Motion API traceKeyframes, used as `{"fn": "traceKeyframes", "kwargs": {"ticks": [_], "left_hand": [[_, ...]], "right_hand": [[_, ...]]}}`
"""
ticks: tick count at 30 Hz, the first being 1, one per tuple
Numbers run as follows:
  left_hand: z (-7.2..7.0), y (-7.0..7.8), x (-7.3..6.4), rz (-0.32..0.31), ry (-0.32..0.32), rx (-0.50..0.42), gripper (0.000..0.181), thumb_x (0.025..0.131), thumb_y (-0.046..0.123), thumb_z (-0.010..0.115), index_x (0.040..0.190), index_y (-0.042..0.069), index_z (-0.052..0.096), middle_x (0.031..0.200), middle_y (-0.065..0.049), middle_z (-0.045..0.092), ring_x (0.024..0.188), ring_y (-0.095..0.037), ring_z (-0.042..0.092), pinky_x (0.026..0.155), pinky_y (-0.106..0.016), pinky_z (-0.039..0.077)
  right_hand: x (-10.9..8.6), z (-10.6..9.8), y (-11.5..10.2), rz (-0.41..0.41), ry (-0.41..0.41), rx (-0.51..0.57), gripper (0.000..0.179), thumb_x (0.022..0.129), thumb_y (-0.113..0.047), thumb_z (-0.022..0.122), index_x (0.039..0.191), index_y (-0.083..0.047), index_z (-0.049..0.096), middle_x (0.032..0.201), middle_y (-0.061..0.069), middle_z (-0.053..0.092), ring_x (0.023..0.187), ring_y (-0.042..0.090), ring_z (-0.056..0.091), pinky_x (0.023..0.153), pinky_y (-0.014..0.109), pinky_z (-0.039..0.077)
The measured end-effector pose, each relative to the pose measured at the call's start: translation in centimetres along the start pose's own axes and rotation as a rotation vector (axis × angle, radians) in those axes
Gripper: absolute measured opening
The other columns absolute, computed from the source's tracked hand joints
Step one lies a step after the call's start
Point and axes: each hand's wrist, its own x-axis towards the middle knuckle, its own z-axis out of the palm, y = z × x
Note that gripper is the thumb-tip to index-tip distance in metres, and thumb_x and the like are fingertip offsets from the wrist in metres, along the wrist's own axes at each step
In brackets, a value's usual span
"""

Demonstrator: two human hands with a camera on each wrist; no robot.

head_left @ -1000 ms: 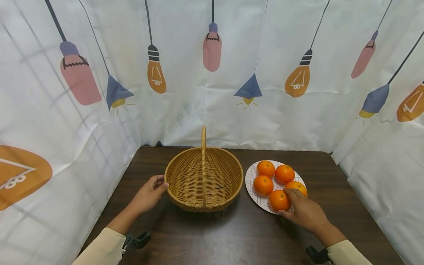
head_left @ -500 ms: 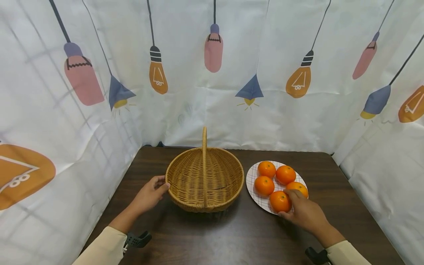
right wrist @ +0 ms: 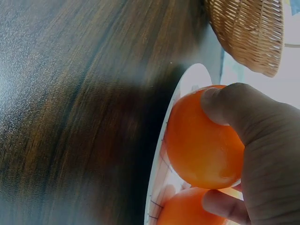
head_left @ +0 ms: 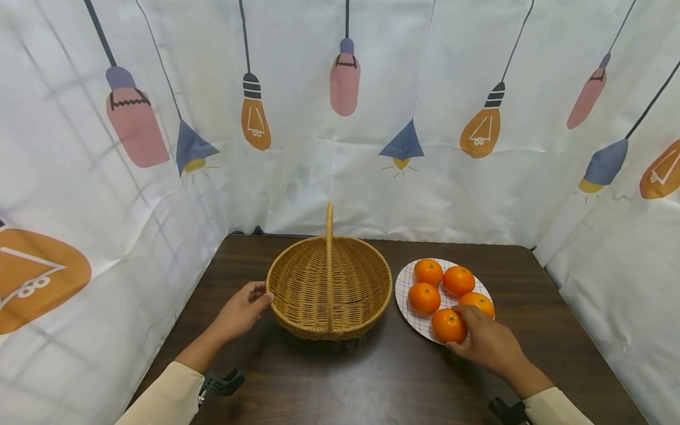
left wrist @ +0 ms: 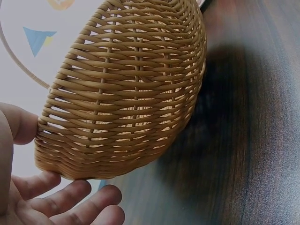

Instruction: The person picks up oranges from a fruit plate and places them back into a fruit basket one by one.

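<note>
A wicker basket (head_left: 289,321) with a tall arched handle (head_left: 329,265) stands upright on the table. At its left rim my left hand (head_left: 239,313) pinches the edge, thumb on one side and fingers on the other, as the left wrist view shows. To the basket's right lies a round white plate (head_left: 402,295) with a grid pattern, bearing several oranges. My right hand (head_left: 491,342) grips the nearest orange (head_left: 447,326). In the right wrist view the thumb presses on this orange (right wrist: 201,140), and a fingertip touches a neighbouring orange (right wrist: 185,208).
The dark wooden table (head_left: 361,389) runs to a white curtain (head_left: 297,189) printed with lamps, which encloses the back and both sides. Other oranges (head_left: 424,298) sit close together on the plate. A black band (head_left: 223,383) is on the left wrist.
The head view has shifted very slightly. Both hands, the basket and the oranges stay nearly where they were.
</note>
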Motion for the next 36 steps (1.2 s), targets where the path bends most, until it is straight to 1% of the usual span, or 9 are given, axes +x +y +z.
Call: {"fn": "traceKeyframes", "kwargs": {"ticks": [4, 10, 14, 17, 22, 23, 26, 30, 36], "left_hand": [[0.0, 0.0, 0.0, -0.001, -0.005, 0.002, 0.061, 0.108, 0.031, 0.055, 0.15, -0.009, 0.036, 0.14, -0.028, 0.051, 0.124, -0.04, 0.058, 0.087, -0.045, 0.058], [-0.1, 0.1, 0.0, -0.001, -0.013, 0.006, 0.061, 0.108, 0.031, 0.054, 0.15, -0.009, 0.035, 0.141, -0.027, 0.051, 0.122, -0.039, 0.058, 0.088, -0.046, 0.057], [-0.1, 0.2, -0.1, -0.001, -0.011, 0.011, 0.062, 0.108, 0.032, 0.054, 0.151, -0.009, 0.035, 0.14, -0.027, 0.052, 0.12, -0.038, 0.06, 0.088, -0.046, 0.057], [-0.1, 0.1, 0.0, 0.003, -0.012, 0.013, 0.062, 0.108, 0.032, 0.054, 0.151, -0.009, 0.034, 0.14, -0.027, 0.052, 0.119, -0.038, 0.06, 0.088, -0.046, 0.057], [-0.1, 0.0, 0.1, 0.002, -0.016, 0.009, 0.063, 0.108, 0.033, 0.054, 0.151, -0.009, 0.034, 0.14, -0.027, 0.052, 0.119, -0.038, 0.061, 0.087, -0.046, 0.057], [-0.1, 0.0, 0.1, 0.001, -0.014, 0.008, 0.063, 0.108, 0.032, 0.054, 0.151, -0.009, 0.034, 0.14, -0.027, 0.052, 0.119, -0.038, 0.061, 0.087, -0.046, 0.057], [-0.1, 0.0, 0.1, 0.003, -0.013, 0.006, 0.063, 0.108, 0.032, 0.054, 0.15, -0.01, 0.034, 0.14, -0.027, 0.052, 0.119, -0.038, 0.061, 0.087, -0.046, 0.058], [0.0, 0.0, 0.1, 0.001, -0.012, 0.005, 0.063, 0.108, 0.033, 0.054, 0.15, -0.009, 0.035, 0.14, -0.027, 0.052, 0.119, -0.037, 0.061, 0.087, -0.047, 0.057], [-0.1, 0.0, 0.1, -0.006, -0.009, 0.006, 0.063, 0.108, 0.034, 0.054, 0.151, -0.009, 0.035, 0.14, -0.026, 0.053, 0.119, -0.036, 0.061, 0.086, -0.045, 0.057]], "right_hand": [[0.0, -0.2, -0.1, 0.002, 0.001, 0.032, 0.076, 0.073, -0.04, 0.092, 0.131, -0.005, 0.059, 0.126, 0.014, 0.065, 0.097, 0.028, 0.067, 0.08, 0.053, 0.058], [0.2, -1.1, -0.2, 0.008, -0.002, 0.061, 0.077, 0.074, -0.04, 0.092, 0.134, -0.004, 0.059, 0.126, 0.013, 0.065, 0.104, 0.03, 0.066, 0.083, 0.055, 0.057], [0.6, -2.0, -0.4, -0.011, 0.021, 0.068, 0.077, 0.074, -0.038, 0.092, 0.135, -0.005, 0.059, 0.126, 0.011, 0.065, 0.107, 0.031, 0.064, 0.085, 0.056, 0.056], [0.9, -2.6, -0.6, -0.02, 0.033, 0.085, 0.076, 0.074, -0.038, 0.092, 0.135, -0.006, 0.059, 0.125, 0.01, 0.065, 0.105, 0.029, 0.065, 0.083, 0.055, 0.056], [1.3, -3.3, -0.7, -0.028, 0.04, 0.08, 0.078, 0.076, -0.039, 0.092, 0.137, -0.004, 0.058, 0.129, 0.015, 0.064, 0.107, 0.033, 0.065, 0.083, 0.057, 0.057], [1.3, -3.4, -0.8, -0.033, 0.042, 0.066, 0.078, 0.076, -0.039, 0.092, 0.137, -0.002, 0.058, 0.13, 0.018, 0.063, 0.108, 0.036, 0.065, 0.083, 0.058, 0.057], [1.7, -3.7, -0.9, -0.039, 0.044, 0.068, 0.078, 0.076, -0.039, 0.091, 0.137, -0.003, 0.059, 0.13, 0.016, 0.063, 0.107, 0.036, 0.064, 0.081, 0.058, 0.057], [2.3, -4.0, -1.1, -0.044, 0.051, 0.076, 0.077, 0.077, -0.041, 0.09, 0.138, -0.007, 0.058, 0.128, 0.013, 0.064, 0.103, 0.032, 0.064, 0.077, 0.054, 0.058], [3.3, -4.4, -1.9, -0.076, 0.072, 0.098, 0.078, 0.076, -0.038, 0.09, 0.141, -0.014, 0.055, 0.131, 0.01, 0.065, 0.099, 0.025, 0.066, 0.077, 0.048, 0.059]]}}
